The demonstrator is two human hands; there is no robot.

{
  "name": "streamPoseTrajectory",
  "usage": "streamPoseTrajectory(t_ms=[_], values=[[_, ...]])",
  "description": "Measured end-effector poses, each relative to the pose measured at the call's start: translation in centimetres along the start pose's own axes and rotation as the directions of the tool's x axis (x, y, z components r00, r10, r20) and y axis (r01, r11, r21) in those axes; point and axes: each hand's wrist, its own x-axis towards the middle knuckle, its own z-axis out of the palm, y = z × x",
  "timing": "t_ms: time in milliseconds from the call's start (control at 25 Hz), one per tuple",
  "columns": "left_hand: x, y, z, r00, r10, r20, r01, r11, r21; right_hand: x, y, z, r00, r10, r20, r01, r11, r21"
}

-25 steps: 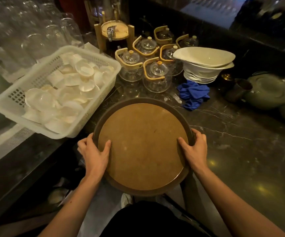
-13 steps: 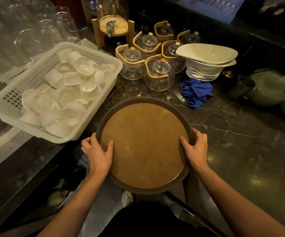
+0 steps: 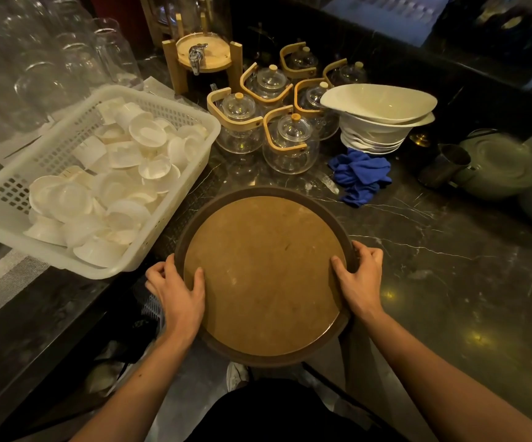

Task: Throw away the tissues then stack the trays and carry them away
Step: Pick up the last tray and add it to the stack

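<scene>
A round brown tray with a dark raised rim sits at the near corner of the dark marble counter, its near part hanging past the edge. My left hand grips its left rim, thumb laid on the tan surface. On the opposite rim my right hand holds the same way. Nothing lies on the tray's surface. I cannot tell whether more trays sit beneath it. No tissues are in view.
A white plastic basket full of small white cups stands left of the tray. Behind are several glass teapots, stacked white bowls, a blue cloth, a green pot and glass jars.
Both hands keep their grip on the tray's rim. The tray has barely shifted against the counter; the view has moved slightly, so the basket appears a little closer to the tray.
</scene>
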Motion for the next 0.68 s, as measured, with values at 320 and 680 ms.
streamPoseTrajectory(t_ms=[320, 680], values=[[0.40, -0.54, 0.39, 1.000, 0.004, -0.005, -0.004, 1.000, -0.031, 0.22, 0.10, 0.39, 1.000, 0.001, 0.024, 0.000, 0.999, -0.043], [0.50, -0.79, 0.49, 1.000, -0.009, 0.018, 0.009, 1.000, -0.008, 0.18, 0.04, 0.53, 0.999, 0.053, -0.004, -0.053, 0.998, -0.021]])
